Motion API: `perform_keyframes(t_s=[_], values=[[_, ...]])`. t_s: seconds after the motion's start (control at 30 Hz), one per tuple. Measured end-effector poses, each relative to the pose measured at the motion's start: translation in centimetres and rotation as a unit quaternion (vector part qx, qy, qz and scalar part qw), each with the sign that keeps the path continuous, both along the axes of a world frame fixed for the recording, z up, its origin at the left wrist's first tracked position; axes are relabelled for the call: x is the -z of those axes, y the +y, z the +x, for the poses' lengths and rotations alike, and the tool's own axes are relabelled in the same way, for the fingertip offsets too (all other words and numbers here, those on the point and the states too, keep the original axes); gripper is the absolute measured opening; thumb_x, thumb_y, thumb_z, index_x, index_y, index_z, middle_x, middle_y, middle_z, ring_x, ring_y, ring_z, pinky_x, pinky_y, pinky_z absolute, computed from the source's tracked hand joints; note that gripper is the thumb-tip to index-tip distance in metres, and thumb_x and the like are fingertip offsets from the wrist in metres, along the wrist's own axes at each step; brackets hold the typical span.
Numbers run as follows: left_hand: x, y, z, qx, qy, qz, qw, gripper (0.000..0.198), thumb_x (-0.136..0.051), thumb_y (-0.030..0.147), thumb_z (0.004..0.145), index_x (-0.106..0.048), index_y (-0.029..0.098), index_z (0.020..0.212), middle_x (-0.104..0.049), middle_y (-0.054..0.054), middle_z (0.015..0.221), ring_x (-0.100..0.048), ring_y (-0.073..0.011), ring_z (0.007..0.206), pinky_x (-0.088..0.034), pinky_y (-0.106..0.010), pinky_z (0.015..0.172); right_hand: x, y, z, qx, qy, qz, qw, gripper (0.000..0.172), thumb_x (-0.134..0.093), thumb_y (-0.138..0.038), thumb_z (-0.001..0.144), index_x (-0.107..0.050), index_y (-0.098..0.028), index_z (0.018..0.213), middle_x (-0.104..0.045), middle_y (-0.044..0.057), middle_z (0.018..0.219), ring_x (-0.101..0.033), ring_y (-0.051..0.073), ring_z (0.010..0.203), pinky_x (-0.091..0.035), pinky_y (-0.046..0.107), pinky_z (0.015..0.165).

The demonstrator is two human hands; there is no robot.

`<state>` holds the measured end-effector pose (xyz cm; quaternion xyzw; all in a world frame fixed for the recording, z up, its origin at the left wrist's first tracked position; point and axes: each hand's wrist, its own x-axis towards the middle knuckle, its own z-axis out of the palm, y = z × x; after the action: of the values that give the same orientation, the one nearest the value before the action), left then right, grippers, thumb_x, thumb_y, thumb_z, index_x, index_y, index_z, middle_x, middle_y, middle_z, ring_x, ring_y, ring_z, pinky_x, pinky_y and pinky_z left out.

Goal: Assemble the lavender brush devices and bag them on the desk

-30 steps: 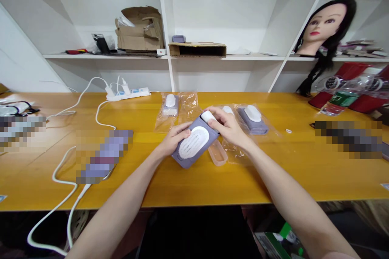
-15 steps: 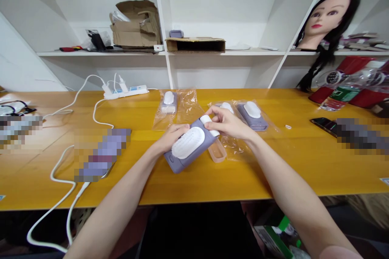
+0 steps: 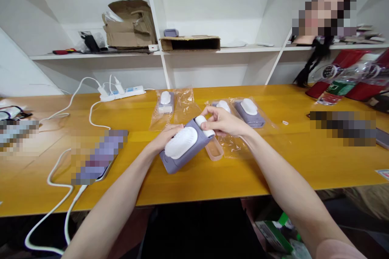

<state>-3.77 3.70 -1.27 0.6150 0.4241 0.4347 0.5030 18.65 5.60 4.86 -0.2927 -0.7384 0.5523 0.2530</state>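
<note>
My left hand (image 3: 165,138) is closed around the far-left side of a purple-grey block-shaped brush (image 3: 186,158), held tilted above the table. A white oval bristle pad (image 3: 181,143) covers most of its upper face. At the brush's upper right end is a white rounded piece (image 3: 200,121), like a roller. My right hand (image 3: 223,121) pinches this piece between thumb and fingers; some fingertips are hidden behind it. Just below the right hand, a pinkish translucent cover (image 3: 214,154) lies on the table.
Similar brushes in clear plastic bags lie behind: one brush (image 3: 165,103) left, another brush (image 3: 249,115) right, a third (image 3: 221,106) partly hidden. A phone (image 3: 101,158) with a white cable is left. A power strip (image 3: 123,93), bottle (image 3: 337,89) and shelf (image 3: 252,49) stand farther back.
The view has shifted slightly. Both hands still hold the brush and its white end piece in nearly the same pose; the brush has tilted a little.
</note>
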Motion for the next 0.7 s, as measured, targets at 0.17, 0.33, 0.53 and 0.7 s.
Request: perform_keyframes(t_s=[0.17, 0.33, 0.53, 0.7], values=[[-0.1, -0.1, 0.0, -0.002, 0.016, 0.014, 1.000, 0.040, -0.061, 0.052, 0.068, -0.049, 0.017, 0.054, -0.040, 0.005, 0.049, -0.031, -0.0082, 0.049, -0.025, -0.023, 0.048, -0.2, -0.2, 0.3, -0.001, -0.020, 0.032, 0.999, 0.027, -0.066, -0.036, 0.079, -0.049, -0.019, 0.091, -0.051, -0.009, 0.049, -0.032, 0.003, 0.034, -0.018, 0.016, 0.032], [-0.9, -0.7, -0.2, 0.019, 0.075, 0.082, 0.994, 0.036, -0.054, 0.048, 0.076, -0.060, 0.015, 0.065, -0.046, 0.003, 0.057, -0.036, -0.0097, 0.054, -0.029, -0.023, 0.052, -0.8, -0.9, 0.8, -0.035, -0.025, 0.080, 0.996, 0.026, -0.063, -0.034, 0.082, -0.051, -0.019, 0.100, -0.049, -0.008, 0.056, -0.034, 0.004, 0.043, -0.023, 0.017, 0.039], [-1.7, -1.1, -0.6, 0.019, 0.147, 0.163, 0.975, 0.038, -0.046, 0.045, 0.083, -0.068, 0.014, 0.080, -0.058, 0.001, 0.069, -0.046, -0.0129, 0.065, -0.035, -0.023, 0.061, -0.7, -1.1, 1.1, -0.043, -0.054, 0.186, 0.980, 0.028, -0.058, -0.034, 0.086, -0.050, -0.019, 0.108, -0.054, -0.005, 0.067, -0.044, 0.008, 0.054, -0.031, 0.021, 0.048], [-2.0, -1.2, -0.4, 0.001, 0.172, 0.182, 0.968, 0.040, -0.044, 0.045, 0.083, -0.070, 0.014, 0.080, -0.058, 0.001, 0.066, -0.045, -0.0129, 0.061, -0.035, -0.024, 0.059, -1.1, -1.3, 1.0, -0.039, -0.094, 0.249, 0.963, 0.028, -0.055, -0.031, 0.087, -0.051, -0.019, 0.113, -0.057, -0.003, 0.071, -0.047, 0.010, 0.058, -0.034, 0.023, 0.053]])
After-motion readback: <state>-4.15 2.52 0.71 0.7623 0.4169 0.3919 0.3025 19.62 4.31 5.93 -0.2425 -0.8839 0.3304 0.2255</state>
